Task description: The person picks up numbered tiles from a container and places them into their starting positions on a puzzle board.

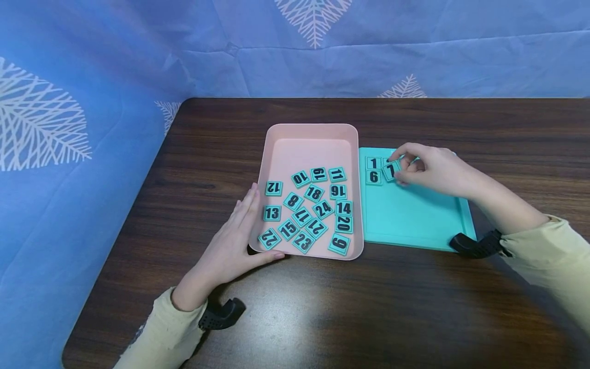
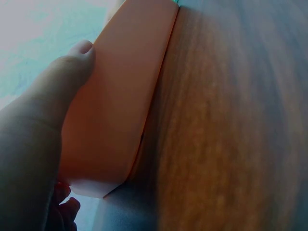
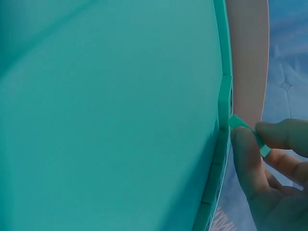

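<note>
My right hand (image 1: 428,166) pinches a small turquoise tile marked 7 (image 1: 391,170) between thumb and fingers, near the upper left of the turquoise board (image 1: 410,220). Beside it on the board lie a tile with a 1 (image 1: 374,163) and one with a 6 (image 1: 374,177). More tiles along the top edge are partly hidden by the hand. At the near left corner of the pink tray (image 1: 309,132), my left hand (image 1: 235,241) rests with fingers straight along the left side and thumb (image 2: 72,72) against the front wall.
Several loose number tiles, turned various ways, lie in the middle and near part of the pink tray, among them an 18 (image 1: 314,193) and a 23 (image 1: 303,241). Tray and board stand side by side on a dark wooden table (image 1: 221,143). Blue patterned cloth (image 1: 221,66) hangs behind.
</note>
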A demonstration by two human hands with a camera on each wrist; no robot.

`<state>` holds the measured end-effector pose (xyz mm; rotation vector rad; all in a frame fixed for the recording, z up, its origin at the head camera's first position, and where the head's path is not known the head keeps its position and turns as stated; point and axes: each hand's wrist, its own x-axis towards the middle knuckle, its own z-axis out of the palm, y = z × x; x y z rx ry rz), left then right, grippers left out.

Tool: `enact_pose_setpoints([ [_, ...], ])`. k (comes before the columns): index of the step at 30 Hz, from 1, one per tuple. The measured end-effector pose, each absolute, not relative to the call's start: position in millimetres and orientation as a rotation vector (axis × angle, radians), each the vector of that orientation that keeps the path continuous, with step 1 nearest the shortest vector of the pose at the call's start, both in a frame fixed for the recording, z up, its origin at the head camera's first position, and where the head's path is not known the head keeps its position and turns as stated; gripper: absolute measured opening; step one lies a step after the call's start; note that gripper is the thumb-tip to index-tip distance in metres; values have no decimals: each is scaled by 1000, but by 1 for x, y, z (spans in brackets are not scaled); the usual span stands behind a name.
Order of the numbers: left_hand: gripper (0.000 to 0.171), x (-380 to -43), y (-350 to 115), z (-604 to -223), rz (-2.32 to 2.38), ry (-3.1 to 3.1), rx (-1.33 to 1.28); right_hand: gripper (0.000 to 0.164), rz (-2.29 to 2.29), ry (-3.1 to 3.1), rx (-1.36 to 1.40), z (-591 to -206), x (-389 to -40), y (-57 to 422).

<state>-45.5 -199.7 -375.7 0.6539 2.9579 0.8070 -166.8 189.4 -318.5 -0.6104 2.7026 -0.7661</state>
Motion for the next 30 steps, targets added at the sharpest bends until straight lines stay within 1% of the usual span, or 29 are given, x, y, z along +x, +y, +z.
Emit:
enact_pose_setpoints([
  [7,117,-46,-200,-376,807,2962,661,40,-758,2641,-594,-322,-168,192],
  [17,117,-46,-200,-376,801,2963,673,36,-690,2678,-655,-324,-168,193],
  [24,117,-46,-200,-376,798,2962,677,38,-654,2710,-671,-326,-169,192],
  [30,117,-46,-201,-376,788,2964,685,36,-622,2731,-678,-326,-169,190],
])
